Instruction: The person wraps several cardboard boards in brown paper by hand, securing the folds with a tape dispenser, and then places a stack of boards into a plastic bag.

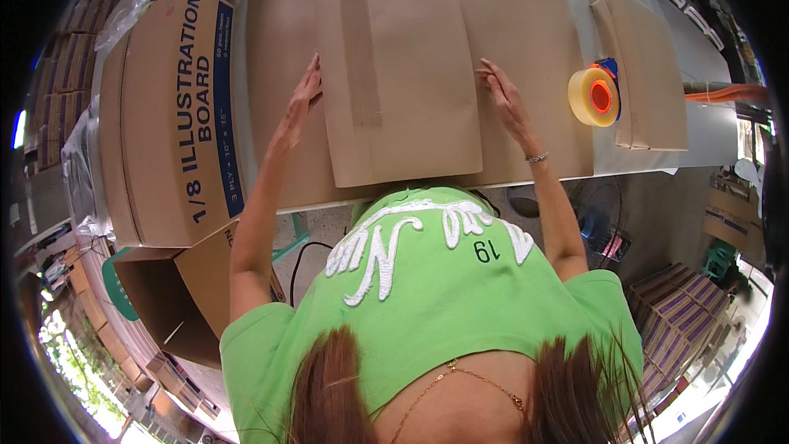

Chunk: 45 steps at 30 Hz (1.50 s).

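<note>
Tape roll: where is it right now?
In the head view, the tape roll is right of centre, between the person's right hand and the plain brown carton farther right.

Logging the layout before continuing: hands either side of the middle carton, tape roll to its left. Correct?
No: the tape roll is to the right of the middle carton, as the head view shows. The left hand and right hand do flank it.

Carton [423, 90], 12 o'clock: showing plain brown
Tape roll [579, 99], 2 o'clock: showing pale yellow around orange
Box [160, 115], 10 o'clock: displaying navy band [226, 107] on brown
</note>
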Motion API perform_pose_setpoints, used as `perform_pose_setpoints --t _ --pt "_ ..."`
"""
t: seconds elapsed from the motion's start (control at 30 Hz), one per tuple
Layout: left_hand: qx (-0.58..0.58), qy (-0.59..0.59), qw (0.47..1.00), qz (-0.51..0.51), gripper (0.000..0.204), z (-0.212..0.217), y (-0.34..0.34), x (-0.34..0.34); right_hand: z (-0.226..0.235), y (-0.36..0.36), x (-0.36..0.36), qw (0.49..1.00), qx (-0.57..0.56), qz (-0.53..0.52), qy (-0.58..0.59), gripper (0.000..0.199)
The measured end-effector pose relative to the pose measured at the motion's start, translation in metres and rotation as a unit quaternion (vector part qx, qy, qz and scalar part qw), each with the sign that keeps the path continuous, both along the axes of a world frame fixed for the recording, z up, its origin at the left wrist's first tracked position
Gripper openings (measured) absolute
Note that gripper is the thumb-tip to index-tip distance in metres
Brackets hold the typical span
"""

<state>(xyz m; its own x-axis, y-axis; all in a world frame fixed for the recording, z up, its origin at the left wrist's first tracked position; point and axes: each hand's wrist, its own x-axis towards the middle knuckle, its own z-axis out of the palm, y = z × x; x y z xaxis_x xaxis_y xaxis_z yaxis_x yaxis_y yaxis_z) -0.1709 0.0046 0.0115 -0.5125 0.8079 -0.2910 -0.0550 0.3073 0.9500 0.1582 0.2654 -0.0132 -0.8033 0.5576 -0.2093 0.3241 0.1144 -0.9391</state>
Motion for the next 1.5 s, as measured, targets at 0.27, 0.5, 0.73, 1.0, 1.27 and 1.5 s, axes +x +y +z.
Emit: perform_pose_setpoints --t 0.27,0.5,0.73,1.0,1.27,1.5 --pt "0.018 0.476 0.840 -0.258 0.096 0.020 -0.058 0.014 0.034 0.008 0.021 0.845 0.479 0.236 -0.028 0.098" --pt "-0.004 0.511 0.789 -0.342 0.115 0.023 -0.029 -0.007 0.061 0.008 -0.034 0.795 0.477 0.371 -0.049 0.117" --pt "-0.011 0.506 0.792 -0.341 0.115 0.024 -0.037 -0.001 0.041 0.011 -0.019 0.831 0.450 0.327 -0.005 0.117" --pt "0.130 0.378 0.917 -0.017 0.091 -0.038 -0.017 0.054 -0.030 -0.059 -0.023 0.926 0.368 -0.059 0.053 0.100" --pt "-0.053 0.453 0.883 0.113 0.088 -0.054 -0.044 0.115 -0.045 -0.105 -0.017 0.895 0.402 -0.177 -0.079 0.079" --pt "0.056 0.443 0.881 -0.156 0.057 -0.053 -0.098 0.092 -0.039 -0.104 0.034 0.931 0.363 0.004 0.042 0.040"
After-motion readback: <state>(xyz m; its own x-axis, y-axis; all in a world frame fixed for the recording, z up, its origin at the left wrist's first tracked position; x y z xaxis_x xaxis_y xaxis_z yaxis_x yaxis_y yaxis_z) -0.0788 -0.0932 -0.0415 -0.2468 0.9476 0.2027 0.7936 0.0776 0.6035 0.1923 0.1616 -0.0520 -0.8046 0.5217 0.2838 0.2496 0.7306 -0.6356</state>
